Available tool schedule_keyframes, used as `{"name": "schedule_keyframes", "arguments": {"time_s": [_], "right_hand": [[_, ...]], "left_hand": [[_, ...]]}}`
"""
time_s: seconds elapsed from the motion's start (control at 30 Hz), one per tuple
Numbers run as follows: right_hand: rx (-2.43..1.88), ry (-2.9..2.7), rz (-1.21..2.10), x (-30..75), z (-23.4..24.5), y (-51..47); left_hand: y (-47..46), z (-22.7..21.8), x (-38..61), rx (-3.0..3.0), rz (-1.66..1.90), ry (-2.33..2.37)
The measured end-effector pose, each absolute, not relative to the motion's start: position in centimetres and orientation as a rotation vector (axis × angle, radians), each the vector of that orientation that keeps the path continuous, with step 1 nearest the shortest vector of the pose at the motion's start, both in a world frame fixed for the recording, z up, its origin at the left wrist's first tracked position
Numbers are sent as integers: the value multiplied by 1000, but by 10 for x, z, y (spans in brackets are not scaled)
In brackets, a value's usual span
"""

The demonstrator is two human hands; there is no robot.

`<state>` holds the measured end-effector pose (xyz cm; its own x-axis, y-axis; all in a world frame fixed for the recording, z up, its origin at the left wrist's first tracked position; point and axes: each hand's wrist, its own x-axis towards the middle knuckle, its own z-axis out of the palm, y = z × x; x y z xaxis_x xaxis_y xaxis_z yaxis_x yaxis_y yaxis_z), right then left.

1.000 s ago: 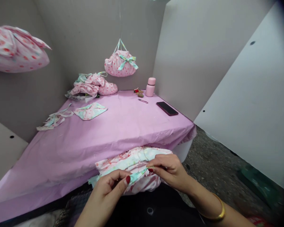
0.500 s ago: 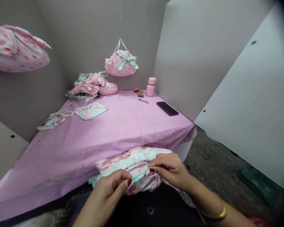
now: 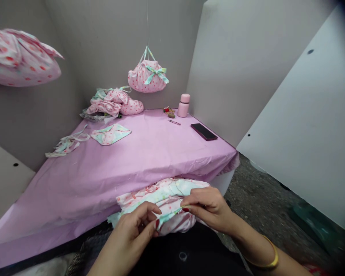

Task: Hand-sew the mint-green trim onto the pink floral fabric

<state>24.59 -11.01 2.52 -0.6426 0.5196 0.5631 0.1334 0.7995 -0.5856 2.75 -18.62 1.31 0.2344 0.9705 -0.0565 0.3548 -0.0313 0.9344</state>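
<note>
A bundle of pink and mint-green printed fabric (image 3: 169, 188) lies over my lap at the table's front edge. My left hand (image 3: 138, 228) is at the left end of a narrow mint-green strip. Its thumb presses on the fabric's edge, while the index finger is lifted a little off it; the fingers underneath are partly hidden. On the strip's other end, my right hand (image 3: 208, 207) pinches the cloth between thumb and index finger. A thin dark thread (image 3: 177, 188) curves over the cloth near those fingertips. No needle can be made out.
A lilac cloth covers the table (image 3: 138, 149). On it are a phone (image 3: 204, 132), a pink bottle (image 3: 184, 105), thread snips (image 3: 174, 122), thread spools (image 3: 170, 114), a folded fabric piece (image 3: 110, 134), fabric straps (image 3: 67, 145) and heaped pouches (image 3: 115, 101). A bowed pouch (image 3: 147, 76) hangs behind.
My left index finger has lifted away from the thumb and the strip's edge. My right hand stays pinched on the cloth, barely shifted.
</note>
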Motion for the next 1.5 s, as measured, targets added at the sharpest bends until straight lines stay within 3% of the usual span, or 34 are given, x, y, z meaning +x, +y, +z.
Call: {"name": "schedule_keyframes", "arguments": {"time_s": [0.43, 1.3, 1.5], "right_hand": [[-519, -2177, 703, 248, 24, -109], [-458, -2211, 625, 244, 26, -112], [-441, -2246, 589, 244, 25, -112]], "left_hand": [[-191, 18, 32, 1664, 881, 1497], [-188, 0, 36, 1300, 1102, 1484], [-185, 2, 31, 1526, 846, 1485]]}}
